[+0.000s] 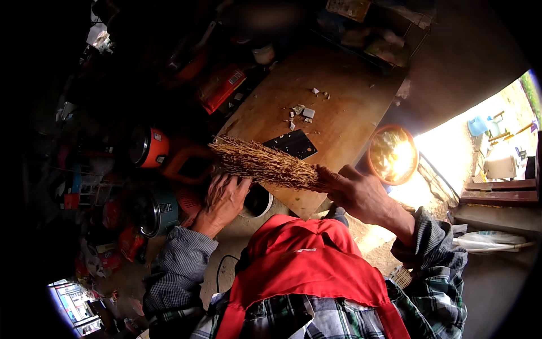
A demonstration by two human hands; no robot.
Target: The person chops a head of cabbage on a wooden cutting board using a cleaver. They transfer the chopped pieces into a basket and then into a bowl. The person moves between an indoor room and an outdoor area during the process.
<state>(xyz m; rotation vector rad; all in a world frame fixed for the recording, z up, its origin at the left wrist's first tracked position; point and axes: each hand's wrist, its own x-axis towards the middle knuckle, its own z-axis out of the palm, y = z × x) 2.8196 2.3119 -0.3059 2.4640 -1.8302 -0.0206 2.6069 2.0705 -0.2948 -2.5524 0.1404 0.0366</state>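
Note:
A straw hand broom point(265, 163) lies slantwise over the near part of a wooden tabletop point(339, 101). My right hand point(358, 192) is closed around its right end, while the bristles fan out to the left. Just below the bristle end is my left hand point(224, 198), fingers apart and pointing away from me; whether they touch the bristles I cannot tell. Partly behind the broom lies a dark flat rectangular piece point(293, 144) sprinkled with pale crumbs. Farther up the tabletop are several small white scraps point(308, 113).
An orange-rimmed basket point(416, 158) with pale contents stands right of the table in bright light. On the left are an orange-red pot point(151, 148), a grey-green cooker point(161, 212) and a red packet point(223, 87). A round container point(258, 202) sits below the table's near edge.

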